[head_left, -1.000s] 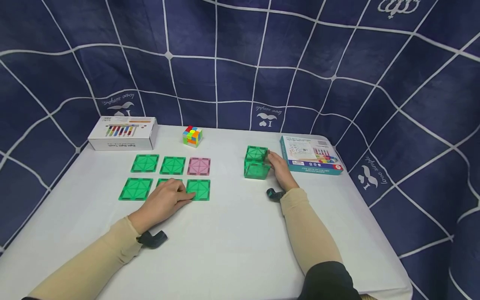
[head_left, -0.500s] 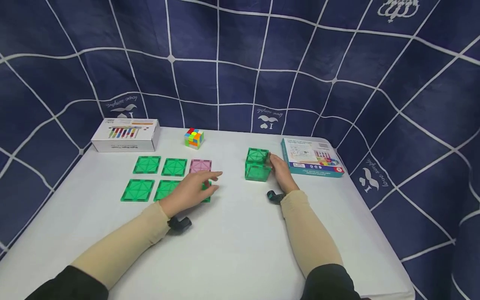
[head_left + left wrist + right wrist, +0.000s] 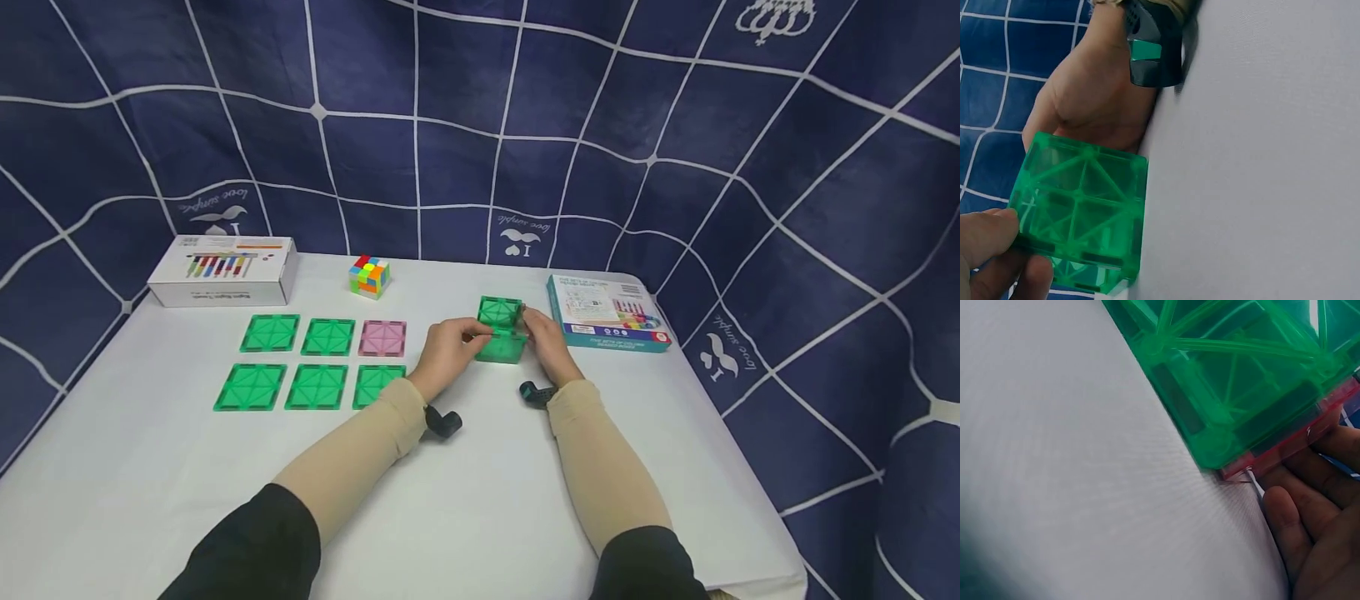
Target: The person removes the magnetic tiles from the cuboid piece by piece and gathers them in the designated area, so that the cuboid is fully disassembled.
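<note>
A green block of see-through magnetic tiles point(image 3: 501, 348) stands right of the table's middle, between both hands. Thumb and fingertips of the left hand point(image 3: 446, 350) pinch its upper left edge; the left wrist view shows the thumb and fingers at a corner of the green tiles point(image 3: 1079, 194). On the other side, the right hand point(image 3: 551, 343) lies against the block. In the right wrist view its extended fingers touch the outer face of a pink-red tile point(image 3: 1291, 447) along the green wall. Flat on the table to the left lie several green tiles point(image 3: 249, 387) and one pink tile point(image 3: 382, 338).
A white box point(image 3: 225, 273) is at the back left, with a puzzle cube point(image 3: 369, 277) to its right. Just beyond the right hand lies a teal game box point(image 3: 607, 312). A navy checked cloth point(image 3: 480, 125) hangs behind the white table point(image 3: 480, 492).
The left hand has left the lower row of flat tiles, moved right and taken hold of the green block's left edge. The right hand has stayed at the block's right side.
</note>
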Tool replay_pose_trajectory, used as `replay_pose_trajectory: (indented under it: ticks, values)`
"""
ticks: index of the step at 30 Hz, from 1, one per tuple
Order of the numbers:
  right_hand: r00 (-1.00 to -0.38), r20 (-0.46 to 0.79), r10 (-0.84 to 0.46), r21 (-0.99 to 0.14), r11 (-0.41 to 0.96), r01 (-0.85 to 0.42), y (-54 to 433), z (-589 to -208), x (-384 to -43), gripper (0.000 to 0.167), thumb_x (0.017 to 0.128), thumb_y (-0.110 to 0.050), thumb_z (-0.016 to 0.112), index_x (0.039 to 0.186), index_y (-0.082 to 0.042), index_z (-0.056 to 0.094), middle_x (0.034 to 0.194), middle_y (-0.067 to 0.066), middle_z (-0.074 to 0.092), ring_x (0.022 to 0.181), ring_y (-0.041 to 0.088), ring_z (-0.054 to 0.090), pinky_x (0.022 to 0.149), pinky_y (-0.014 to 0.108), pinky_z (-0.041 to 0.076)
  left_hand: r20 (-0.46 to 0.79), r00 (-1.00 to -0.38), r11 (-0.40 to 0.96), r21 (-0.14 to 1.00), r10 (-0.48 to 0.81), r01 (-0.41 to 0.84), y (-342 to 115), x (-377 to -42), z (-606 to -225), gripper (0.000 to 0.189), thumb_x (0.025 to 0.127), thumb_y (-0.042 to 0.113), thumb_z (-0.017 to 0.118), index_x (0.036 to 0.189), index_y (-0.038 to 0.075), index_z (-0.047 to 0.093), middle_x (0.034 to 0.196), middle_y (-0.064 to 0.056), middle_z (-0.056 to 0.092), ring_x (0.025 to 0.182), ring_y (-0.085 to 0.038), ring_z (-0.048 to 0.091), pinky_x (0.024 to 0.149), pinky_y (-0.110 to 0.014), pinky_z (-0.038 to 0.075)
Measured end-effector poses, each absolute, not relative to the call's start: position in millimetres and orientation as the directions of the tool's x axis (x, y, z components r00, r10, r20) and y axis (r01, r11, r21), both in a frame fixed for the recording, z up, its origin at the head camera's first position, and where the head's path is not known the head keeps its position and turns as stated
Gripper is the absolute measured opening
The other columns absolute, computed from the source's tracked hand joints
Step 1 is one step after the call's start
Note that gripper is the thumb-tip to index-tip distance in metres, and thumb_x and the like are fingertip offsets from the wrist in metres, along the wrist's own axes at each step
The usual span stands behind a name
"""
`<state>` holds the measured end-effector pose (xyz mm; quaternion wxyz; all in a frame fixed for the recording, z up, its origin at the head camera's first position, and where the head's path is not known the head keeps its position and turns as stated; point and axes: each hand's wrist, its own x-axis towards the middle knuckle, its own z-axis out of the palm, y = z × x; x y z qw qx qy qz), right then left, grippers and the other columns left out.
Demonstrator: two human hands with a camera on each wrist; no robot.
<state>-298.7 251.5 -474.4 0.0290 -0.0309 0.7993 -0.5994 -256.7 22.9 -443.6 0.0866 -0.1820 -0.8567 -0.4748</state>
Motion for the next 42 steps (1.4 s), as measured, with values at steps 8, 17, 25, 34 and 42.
replay_pose_trajectory:
  ticks: [8,17,25,34,42]
  values:
    - [-0.996,-0.009,-0.088,-0.954,0.300,-0.018,243.6,-473.9,-300.2,0.066,0.105,-0.060,0.042,0.153,-0.016,0.050,0.159,0.008,0.047,0.149,0.029,0.041,0.121,0.050,0.035,0.381,-0.902,0.422,0.797,0.202,0.431,19.7,-257.7,-452.5,0.010,0.096,0.019,0.075,0.105,0.017,0.080,0.100,0.003,0.079,0.093,-0.015,0.072,0.074,-0.031,0.057]
    - [-0.995,-0.005,-0.099,-0.953,0.301,-0.025,240.9,-478.4,-300.1,0.065,0.105,-0.060,0.044,0.154,-0.017,0.050,0.160,0.008,0.046,0.143,0.032,0.046,0.119,0.052,0.037,0.385,-0.897,0.407,0.800,0.215,0.441,13.2,-251.4,-452.4,0.006,0.094,0.015,0.076,0.099,0.013,0.080,0.099,0.000,0.080,0.093,-0.017,0.074,0.080,-0.034,0.060]
    - [-0.994,0.020,-0.107,-0.943,0.328,-0.054,239.3,-476.1,-299.6,0.067,0.105,-0.062,0.042,0.154,-0.017,0.050,0.159,0.007,0.047,0.146,0.029,0.044,0.121,0.049,0.035,0.418,-0.887,0.364,0.810,0.195,0.461,4.5,-234.2,-452.4,0.007,0.094,0.015,0.077,0.100,0.016,0.081,0.099,0.004,0.079,0.089,-0.010,0.072,0.076,-0.031,0.060]
    - [-0.993,0.054,-0.108,-0.952,0.295,-0.084,238.2,-475.3,-299.0,0.063,0.108,-0.055,0.040,0.154,-0.013,0.048,0.144,0.013,0.055,0.140,0.027,0.045,0.121,0.047,0.033,0.239,-0.953,0.189,0.943,0.184,0.273,-22.0,-220.4,-430.3,0.017,0.096,0.020,0.076,0.109,0.010,0.079,0.100,-0.003,0.077,0.086,-0.015,0.072,0.076,-0.029,0.059]
    - [-0.991,0.126,-0.037,-0.950,0.283,-0.131,248.4,-477.7,-301.3,0.058,0.108,-0.051,0.042,0.147,-0.011,0.056,0.097,0.003,0.053,0.092,0.016,0.050,0.090,0.033,0.044,0.087,-0.966,0.132,0.984,0.243,0.122,-55.6,-205.5,-416.2,0.028,0.096,0.028,0.076,0.117,0.010,0.076,0.109,-0.008,0.074,0.094,-0.020,0.071,0.084,-0.037,0.061]
